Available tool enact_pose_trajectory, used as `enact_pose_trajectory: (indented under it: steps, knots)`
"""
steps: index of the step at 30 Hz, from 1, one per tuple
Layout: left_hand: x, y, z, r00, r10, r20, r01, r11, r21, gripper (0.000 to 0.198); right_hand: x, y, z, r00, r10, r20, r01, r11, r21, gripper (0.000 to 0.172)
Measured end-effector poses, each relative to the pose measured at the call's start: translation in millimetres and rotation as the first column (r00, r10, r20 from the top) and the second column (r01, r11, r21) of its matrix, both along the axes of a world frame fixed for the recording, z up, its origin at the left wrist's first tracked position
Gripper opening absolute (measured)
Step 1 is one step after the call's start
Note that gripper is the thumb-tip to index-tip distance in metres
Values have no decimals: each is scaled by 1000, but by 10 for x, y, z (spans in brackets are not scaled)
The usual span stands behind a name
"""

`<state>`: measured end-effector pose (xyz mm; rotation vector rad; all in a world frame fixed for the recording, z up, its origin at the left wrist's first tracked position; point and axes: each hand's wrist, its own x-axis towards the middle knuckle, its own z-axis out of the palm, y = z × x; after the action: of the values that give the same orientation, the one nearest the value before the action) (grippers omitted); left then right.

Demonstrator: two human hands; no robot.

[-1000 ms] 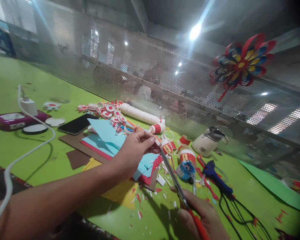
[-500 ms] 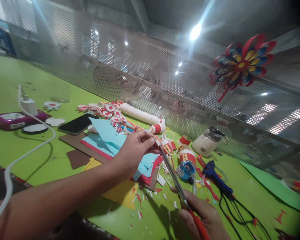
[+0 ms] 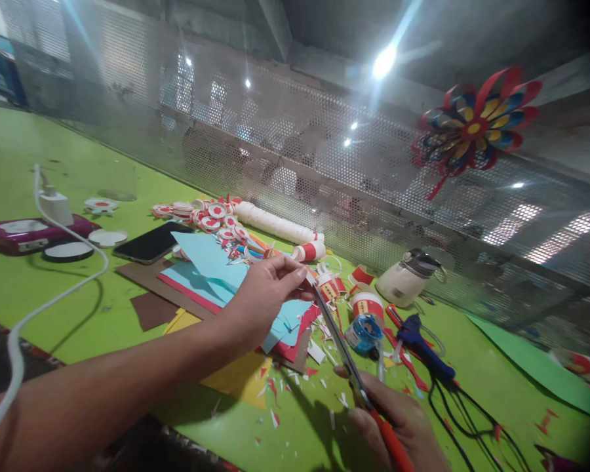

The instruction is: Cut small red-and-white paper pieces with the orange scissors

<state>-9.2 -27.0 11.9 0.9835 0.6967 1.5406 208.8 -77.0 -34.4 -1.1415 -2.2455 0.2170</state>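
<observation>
My left hand [image 3: 263,298] is closed in a pinch on a small white-and-red paper piece [image 3: 311,280], mostly covered by the fingers. In my right hand [image 3: 403,416] are scissors [image 3: 343,351] with red-orange handles. Their long blades point up and left, with the tips at the paper by my left fingertips. Underneath my left hand lie light blue paper sheets [image 3: 206,259], stacked on red and brown sheets. Cut red-and-white paper cups [image 3: 367,307] and an open blue jar [image 3: 364,334] stand just beyond the scissors.
Paper scraps [image 3: 275,418] litter the green table [image 3: 93,328]. A blue glue gun [image 3: 425,344] with a black cord lies right, near a white kettle-like container [image 3: 403,278]. Leftward are a phone [image 3: 150,242], a purple box [image 3: 17,236] and a white cable [image 3: 63,298]. Perforated metal panels [image 3: 285,151] line the back.
</observation>
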Motion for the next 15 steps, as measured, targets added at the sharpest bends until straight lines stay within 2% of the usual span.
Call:
enact_pose_trajectory:
  steps: [15]
  knots:
    - [-14,-14,25,1000,5,-17,-6,1000,-14,10,-28,-5,18,999,-46,11,47,998,-39,38]
